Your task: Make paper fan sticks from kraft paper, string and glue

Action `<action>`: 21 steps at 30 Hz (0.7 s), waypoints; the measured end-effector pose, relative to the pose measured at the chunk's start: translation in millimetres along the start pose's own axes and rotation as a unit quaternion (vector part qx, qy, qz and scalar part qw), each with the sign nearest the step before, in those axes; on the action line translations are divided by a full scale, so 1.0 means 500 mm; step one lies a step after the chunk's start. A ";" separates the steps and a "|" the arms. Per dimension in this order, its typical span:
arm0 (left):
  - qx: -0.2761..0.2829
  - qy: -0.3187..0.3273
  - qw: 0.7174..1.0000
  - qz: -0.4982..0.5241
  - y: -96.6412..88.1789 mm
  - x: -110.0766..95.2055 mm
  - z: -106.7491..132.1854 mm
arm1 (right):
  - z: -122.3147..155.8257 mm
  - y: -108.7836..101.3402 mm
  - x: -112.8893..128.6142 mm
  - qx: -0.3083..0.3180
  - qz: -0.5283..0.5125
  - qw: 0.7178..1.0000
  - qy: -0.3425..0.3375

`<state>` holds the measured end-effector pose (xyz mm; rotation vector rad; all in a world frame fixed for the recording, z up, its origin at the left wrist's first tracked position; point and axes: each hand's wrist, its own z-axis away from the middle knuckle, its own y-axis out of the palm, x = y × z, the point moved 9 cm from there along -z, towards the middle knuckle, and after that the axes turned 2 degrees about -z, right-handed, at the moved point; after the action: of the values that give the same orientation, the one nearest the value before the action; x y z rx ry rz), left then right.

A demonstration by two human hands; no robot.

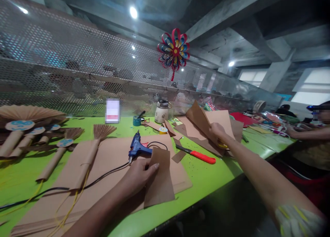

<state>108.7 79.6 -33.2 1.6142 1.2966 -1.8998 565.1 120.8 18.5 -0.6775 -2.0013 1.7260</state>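
Note:
Between thumb and fingers, my left hand (144, 171) pinches a strip of brown kraft paper (161, 182) over larger kraft sheets (110, 182). Just beyond that hand stands a blue hot glue gun (139, 148), its black cord trailing left. Farther off to the right, my right hand (218, 131) is closed on a folded piece of brown paper (198, 118), lifting its edge above a pile of paper pieces; its fingertips are partly hidden. Between the two hands lies a utility knife (202, 157) with a red handle. A rolled paper handle with a pleated top (87, 161) lies to the left.
Several pleated paper fans (23, 125) with yellow strings crowd the left of the green table (206, 177). At the back are a phone-like screen (112, 110), a blue jar (137, 120) and a white bottle (161, 112). Another person's arm (306, 132) rests at the far right.

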 end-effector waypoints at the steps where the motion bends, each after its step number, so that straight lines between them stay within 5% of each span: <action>1: -0.001 0.006 1.000 -0.010 -0.001 -0.002 0.000 | 0.002 -0.001 0.001 -0.001 0.002 1.000 -0.001; 13: 0.011 0.025 0.999 -0.032 0.003 0.001 -0.002 | 0.026 -0.064 0.002 -0.076 -0.009 0.997 0.001; 21: 0.011 0.033 0.999 -0.024 -0.002 -0.008 -0.001 | 0.045 -0.057 0.021 -0.094 -0.039 0.995 0.008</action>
<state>109.4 79.3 -29.3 1.6847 1.3582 -1.9103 540.6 106.3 43.2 -0.6616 -2.1666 1.4967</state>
